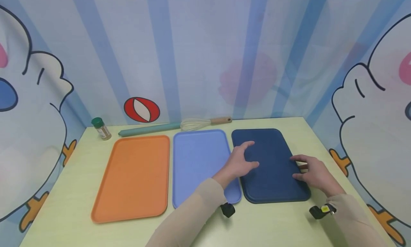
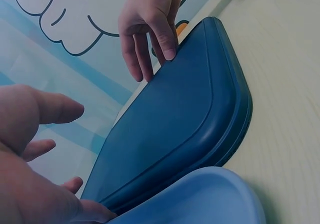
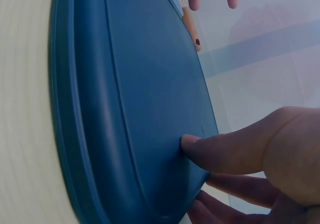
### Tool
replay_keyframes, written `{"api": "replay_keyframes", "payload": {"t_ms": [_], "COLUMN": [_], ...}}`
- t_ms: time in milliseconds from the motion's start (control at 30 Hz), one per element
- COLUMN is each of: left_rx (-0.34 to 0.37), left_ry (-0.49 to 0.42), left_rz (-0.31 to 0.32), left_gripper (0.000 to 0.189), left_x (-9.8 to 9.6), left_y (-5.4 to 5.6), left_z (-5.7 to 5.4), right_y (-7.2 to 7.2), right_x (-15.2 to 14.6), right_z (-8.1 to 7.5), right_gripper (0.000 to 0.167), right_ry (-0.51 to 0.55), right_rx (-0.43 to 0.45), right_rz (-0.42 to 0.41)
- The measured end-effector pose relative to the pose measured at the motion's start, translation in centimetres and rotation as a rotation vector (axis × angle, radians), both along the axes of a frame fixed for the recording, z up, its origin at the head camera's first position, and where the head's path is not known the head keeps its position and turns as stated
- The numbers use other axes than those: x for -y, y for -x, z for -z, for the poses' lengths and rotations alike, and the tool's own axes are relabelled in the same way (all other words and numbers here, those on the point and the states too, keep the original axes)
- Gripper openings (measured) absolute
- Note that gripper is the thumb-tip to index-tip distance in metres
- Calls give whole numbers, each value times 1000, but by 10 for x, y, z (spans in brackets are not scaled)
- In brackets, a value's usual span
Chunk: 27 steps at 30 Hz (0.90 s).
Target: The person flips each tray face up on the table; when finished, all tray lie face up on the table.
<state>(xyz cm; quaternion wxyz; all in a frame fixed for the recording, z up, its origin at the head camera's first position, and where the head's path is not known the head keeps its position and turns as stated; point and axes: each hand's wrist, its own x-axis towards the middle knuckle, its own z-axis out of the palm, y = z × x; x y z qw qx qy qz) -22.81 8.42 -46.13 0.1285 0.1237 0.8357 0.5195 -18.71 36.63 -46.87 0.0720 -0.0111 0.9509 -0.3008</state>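
A dark blue tray (image 1: pixel 269 182) lies on the table, its raised surface edged by a rounded rim in the wrist views. My left hand (image 1: pixel 239 161) is at the tray's left side with thumb and fingers spread; in the left wrist view, its lower fingertips reach down where the tray meets a light blue tray (image 2: pixel 220 189). On the opposite side is my right hand (image 1: pixel 313 171). Its thumb (image 3: pixel 215 151) touches the dark tray's upper surface near the edge, while the other fingers extend past that edge, partly hidden by the tray in the right wrist view.
An orange tray (image 1: pixel 135 179) lies at the left, with the light blue tray (image 1: pixel 199 157) in the middle. Behind them are a long green stick (image 1: pixel 149 130), a whisk (image 1: pixel 205 122) and a green-capped spice jar (image 1: pixel 102 128). A printed curtain (image 1: pixel 205 54) hangs at the back.
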Motion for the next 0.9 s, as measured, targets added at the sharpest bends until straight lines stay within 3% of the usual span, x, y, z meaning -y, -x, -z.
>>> {"api": "replay_keyframes", "payload": {"t_ms": [500,900], "left_rx": [-3,29], "left_ry": [-87,-140], "left_rz": [10,-56], "left_gripper": [68,72], "left_x": [5,9], "left_y": [3,8], "left_z": [0,-6], "right_y": [1,3], "right_x": [-4,-8], "right_z": [-3,-1], "right_gripper": [64,68], "right_ry": [26,91], "right_rx": [-11,4], "right_rz": [-49,-81]}}
